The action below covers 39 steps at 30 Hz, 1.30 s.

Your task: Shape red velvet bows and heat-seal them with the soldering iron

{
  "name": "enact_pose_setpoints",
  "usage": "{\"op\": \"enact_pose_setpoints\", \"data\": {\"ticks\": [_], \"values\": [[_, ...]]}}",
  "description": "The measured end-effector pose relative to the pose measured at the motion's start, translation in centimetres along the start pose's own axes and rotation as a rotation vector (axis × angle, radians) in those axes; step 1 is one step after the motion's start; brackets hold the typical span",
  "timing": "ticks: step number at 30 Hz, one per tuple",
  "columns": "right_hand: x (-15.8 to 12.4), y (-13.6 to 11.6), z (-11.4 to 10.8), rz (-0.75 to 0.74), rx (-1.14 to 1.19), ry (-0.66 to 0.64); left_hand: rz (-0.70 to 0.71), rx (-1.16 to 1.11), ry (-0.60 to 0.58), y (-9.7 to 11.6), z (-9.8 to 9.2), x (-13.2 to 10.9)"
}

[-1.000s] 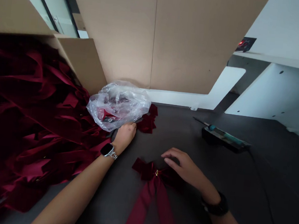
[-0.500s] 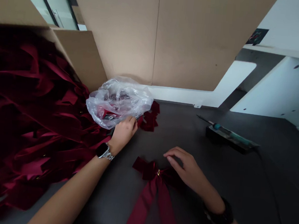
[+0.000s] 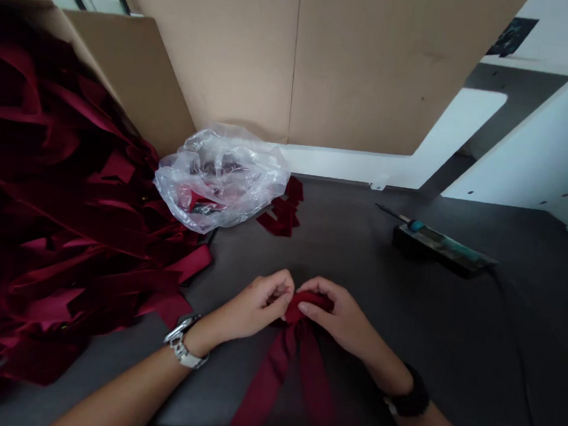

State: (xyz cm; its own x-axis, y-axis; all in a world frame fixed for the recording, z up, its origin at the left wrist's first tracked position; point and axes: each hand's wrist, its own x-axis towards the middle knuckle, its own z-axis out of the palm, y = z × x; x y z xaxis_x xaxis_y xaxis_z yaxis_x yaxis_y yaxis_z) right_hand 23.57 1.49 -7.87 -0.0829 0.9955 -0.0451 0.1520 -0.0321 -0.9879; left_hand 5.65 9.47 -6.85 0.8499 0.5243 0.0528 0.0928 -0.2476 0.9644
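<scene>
**Soft at the Fold, Best Held by the Gather**

Look for the ribbon bow (image 3: pixel 308 304) at the middle of the counter (image 3: pixel 238 269), caught between both hands, with two long tails (image 3: pixel 268 379) trailing from it toward the wearer. Held chiefly by the right hand (image 3: pixel 347 319): closed narrowly on the folded red top, thumb in front, fingers across the upper edge. Just to the left of that, see the left hand (image 3: pixel 261 303), curled into a tight pinch beside the fold. Hard to tell whether nipping the cloth itself or some small thing; too dim at the fingertips.

Judging by the thin, drooping strips, probably very light and limp, with almost no stiffness to lean on. Likely plush on the darker face and slicker on the paler one, to go by the heap of ribbon (image 3: pixel 87 221) at the left. Not breakable, presumably, but easily creased, flattened or twisted out of shape.

Take hold at the gathered middle, just above the parting of the tails. Pinch firmly there, but go gently on the fold to avoid crushing the pile. Avoid lifting by one tail alone, for fear of pulling the gather askew. Steer loose ends well away from the corded tool (image 3: pixel 413 227) at the right, in case of heat; impossible to tell from here.
</scene>
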Motion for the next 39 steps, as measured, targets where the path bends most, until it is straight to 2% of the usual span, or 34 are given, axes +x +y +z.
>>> {"op": "enact_pose_setpoints", "data": {"ticks": [4, 7, 12, 15, 21, 27, 33, 35, 37, 39], "values": [[0.0, -0.3, -0.3, 0.0, -0.078, 0.062, -0.016, -0.042, 0.042, -0.7, 0.0, 0.2], [0.1, -0.3, -0.4, -0.016, -0.09, 0.061, -0.022, -0.07, 0.076, -0.8, 0.1, 0.2], [0.1, 0.0, -0.2, -0.014, -0.085, 0.103, -0.057, -0.243, 0.045, -0.6, 0.3, 0.2], [0.1, 0.0, -0.1, 0.003, -0.023, 0.108, -0.084, -0.316, 0.035, -0.6, 0.3, 0.1], [0.1, -0.3, -0.1, -0.001, 0.119, 0.145, -0.093, -0.348, 0.097, -0.5, 0.1, 0.3], [-0.1, -0.3, -0.1, -0.085, 0.071, 0.166, -0.262, -0.602, 0.006, -0.8, 0.1, 0.4], [-0.3, -0.1, 0.2, -0.158, -0.09, 0.094, -0.243, -0.485, -0.066, -1.3, 0.1, 0.4], [-0.4, -1.0, -0.2, -0.25, -0.133, 0.104, -0.189, -0.461, 0.047, -0.8, -0.6, 0.5], [-0.9, -2.8, -1.3, -0.373, -0.134, 0.189, -0.063, -0.493, 0.287, 1.0, -1.9, 0.4], [-1.9, -5.1, -2.9, -0.473, -0.109, 0.296, 0.148, -0.575, 0.551, 3.9, -3.6, -0.2]]}}
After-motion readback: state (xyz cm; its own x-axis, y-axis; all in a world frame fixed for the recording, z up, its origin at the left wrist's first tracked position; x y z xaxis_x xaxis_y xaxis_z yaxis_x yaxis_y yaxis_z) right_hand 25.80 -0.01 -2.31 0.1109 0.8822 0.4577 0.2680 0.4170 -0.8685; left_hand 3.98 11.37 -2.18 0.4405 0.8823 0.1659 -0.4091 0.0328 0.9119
